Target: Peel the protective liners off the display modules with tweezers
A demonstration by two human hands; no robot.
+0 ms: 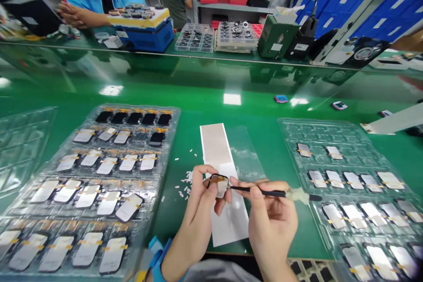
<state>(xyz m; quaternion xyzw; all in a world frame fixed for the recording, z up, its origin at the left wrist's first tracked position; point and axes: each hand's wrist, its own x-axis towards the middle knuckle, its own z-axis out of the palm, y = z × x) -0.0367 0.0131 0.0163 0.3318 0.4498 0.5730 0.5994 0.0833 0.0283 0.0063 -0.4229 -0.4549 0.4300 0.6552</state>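
My left hand [196,213] pinches a small flat cell with a gold-coloured edge [220,185] between thumb and fingers. My right hand [271,222] grips black tweezers [261,192], their tips at that cell and their far end wrapped in whitish padding. Beneath both hands lies a long white-and-tan backing strip [214,145], with a transparent film [246,154] beside it. White paper scraps [187,183] are scattered just left of my left hand. The cell's exact shape is partly hidden by my fingers.
Transparent trays of flat cells with yellow tabs lie left [173,116] and right [317,130] on the glossy green bench [231,79]. Across a raised rail, a co-worker's hand [74,15] rests near a blue machine [145,37]. Further trays stand beyond.
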